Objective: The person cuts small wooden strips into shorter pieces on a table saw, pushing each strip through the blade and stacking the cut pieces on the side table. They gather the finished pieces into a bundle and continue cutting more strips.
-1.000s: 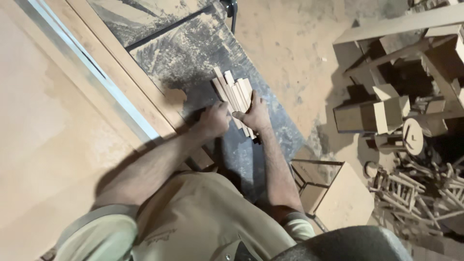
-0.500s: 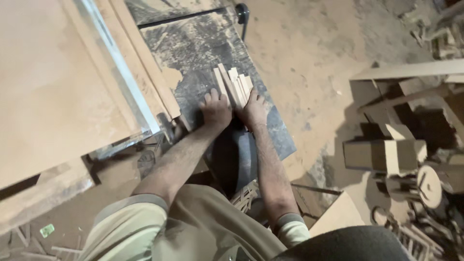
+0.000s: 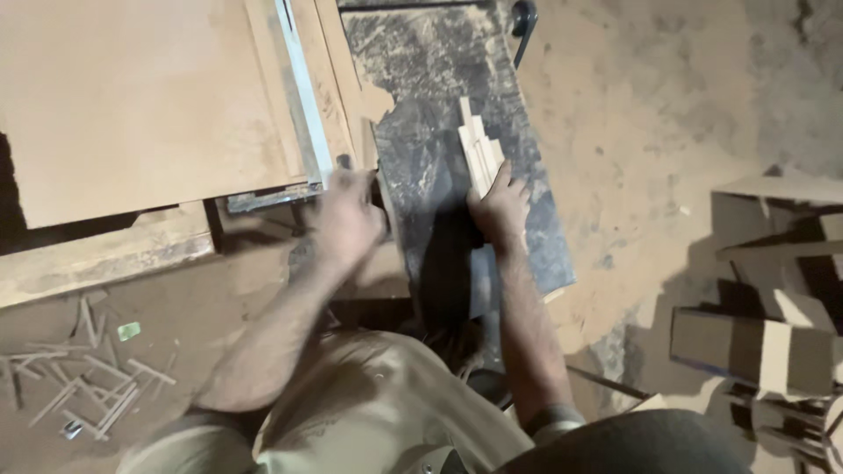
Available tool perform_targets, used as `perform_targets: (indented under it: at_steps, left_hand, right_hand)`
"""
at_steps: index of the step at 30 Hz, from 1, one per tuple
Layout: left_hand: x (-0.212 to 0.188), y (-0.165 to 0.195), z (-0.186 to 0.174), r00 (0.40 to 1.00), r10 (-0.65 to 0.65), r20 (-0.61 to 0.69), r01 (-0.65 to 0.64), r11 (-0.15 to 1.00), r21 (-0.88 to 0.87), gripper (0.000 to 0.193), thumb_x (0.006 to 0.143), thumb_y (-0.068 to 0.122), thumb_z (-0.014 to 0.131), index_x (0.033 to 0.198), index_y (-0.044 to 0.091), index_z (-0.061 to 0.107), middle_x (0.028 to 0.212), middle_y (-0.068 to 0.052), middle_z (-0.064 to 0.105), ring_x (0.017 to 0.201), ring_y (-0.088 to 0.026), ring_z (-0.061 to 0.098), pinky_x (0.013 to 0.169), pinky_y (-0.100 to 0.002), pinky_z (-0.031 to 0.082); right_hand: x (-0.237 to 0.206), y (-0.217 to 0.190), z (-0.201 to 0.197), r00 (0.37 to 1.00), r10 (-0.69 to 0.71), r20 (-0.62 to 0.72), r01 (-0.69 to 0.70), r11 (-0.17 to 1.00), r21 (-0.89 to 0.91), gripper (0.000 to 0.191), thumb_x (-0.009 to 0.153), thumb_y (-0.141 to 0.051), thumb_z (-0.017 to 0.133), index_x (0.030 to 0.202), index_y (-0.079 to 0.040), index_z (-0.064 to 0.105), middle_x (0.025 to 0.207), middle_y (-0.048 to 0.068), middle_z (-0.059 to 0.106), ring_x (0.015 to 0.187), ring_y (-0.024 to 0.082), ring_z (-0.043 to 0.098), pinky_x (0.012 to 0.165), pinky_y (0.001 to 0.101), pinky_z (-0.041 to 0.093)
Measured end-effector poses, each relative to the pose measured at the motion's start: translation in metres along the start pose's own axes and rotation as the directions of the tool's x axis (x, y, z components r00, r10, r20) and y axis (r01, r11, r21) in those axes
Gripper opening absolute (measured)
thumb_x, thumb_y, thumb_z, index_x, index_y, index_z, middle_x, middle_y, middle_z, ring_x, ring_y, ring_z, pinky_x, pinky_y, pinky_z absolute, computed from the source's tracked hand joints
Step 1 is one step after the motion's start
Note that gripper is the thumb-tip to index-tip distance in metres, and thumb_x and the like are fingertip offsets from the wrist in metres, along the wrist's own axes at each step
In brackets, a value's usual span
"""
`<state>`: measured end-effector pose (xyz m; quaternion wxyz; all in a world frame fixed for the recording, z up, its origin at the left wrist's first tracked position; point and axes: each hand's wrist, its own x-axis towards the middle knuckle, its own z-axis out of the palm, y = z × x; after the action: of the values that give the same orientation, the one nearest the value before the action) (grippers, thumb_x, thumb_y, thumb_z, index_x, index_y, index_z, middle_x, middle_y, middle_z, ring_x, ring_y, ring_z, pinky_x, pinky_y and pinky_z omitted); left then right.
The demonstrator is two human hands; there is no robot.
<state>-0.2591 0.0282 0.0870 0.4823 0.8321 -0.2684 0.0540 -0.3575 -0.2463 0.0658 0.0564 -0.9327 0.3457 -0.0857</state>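
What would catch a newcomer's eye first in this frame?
Probably the right hand pressing on a stepped stack of pale wooden strips on the dusty dark machine table at centre. Beside it, the blurred left hand hangs near the corner of the big tan board at upper left. Sawdust floor fills the right side.

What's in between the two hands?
In the head view, only a bare, sawdust-dusted strip of the dark machine table lies between the left hand and the right hand.
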Motion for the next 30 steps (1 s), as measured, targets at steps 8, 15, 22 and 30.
perform_targets:
  at_steps: [8, 15, 22, 30]
  left_hand:
    - [0.068, -0.096, -0.007, 0.988, -0.115, 0.103, 0.100, 0.984, 0.145, 0.031, 0.086, 0.001, 0.068, 0.117, -0.003, 0.069, 0.124, -0.032, 0.058, 0.099, -0.050, 0.063, 0.093, -0.048, 0.052]
    - [0.091, -0.104, -0.018, 0.908, -0.253, 0.333, 0.079, 0.885, 0.458, 0.078, 0.073, 0.022, 0.085, 0.141, 0.002, 0.053, 0.152, -0.012, 0.046, 0.127, -0.043, 0.048, 0.097, -0.060, 0.044]
    - [0.136, -0.109, -0.020, 0.800, -0.323, 0.505, -0.113, 0.746, 0.657, 0.093, 0.075, 0.045, 0.084, 0.147, -0.001, 0.048, 0.160, -0.015, 0.035, 0.146, -0.042, 0.025, 0.110, -0.074, 0.017]
    - [0.209, -0.142, -0.016, 0.831, -0.272, 0.485, -0.192, 0.679, 0.708, 0.093, 0.077, 0.046, 0.081, 0.148, -0.003, 0.049, 0.160, -0.016, 0.037, 0.146, -0.043, 0.025, 0.111, -0.076, 0.011]
  right_hand:
    - [0.003, 0.002, 0.008, 0.999, -0.015, 0.040, 0.017, 0.999, -0.045, 0.094, 0.085, -0.045, 0.071, 0.157, -0.001, 0.030, 0.129, 0.031, 0.053, 0.116, 0.052, 0.053, 0.095, 0.0616, 0.047]
    - [0.001, 0.002, 0.005, 0.998, -0.043, 0.052, 0.046, 0.998, -0.050, 0.090, 0.089, -0.044, 0.070, 0.157, 0.000, 0.031, 0.131, 0.031, 0.053, 0.118, 0.052, 0.052, 0.098, 0.0607, 0.046]
    - [0.001, 0.002, 0.005, 0.996, -0.070, 0.063, 0.074, 0.996, -0.056, 0.092, 0.088, -0.042, 0.073, 0.156, 0.005, 0.033, 0.131, 0.033, 0.053, 0.120, 0.052, 0.052, 0.102, 0.0576, 0.043]
    - [0.003, -0.004, 0.006, 0.996, -0.073, 0.060, 0.080, 0.990, -0.118, 0.087, 0.090, -0.041, 0.073, 0.155, 0.003, 0.037, 0.135, 0.032, 0.054, 0.122, 0.051, 0.052, 0.106, 0.0565, 0.042]
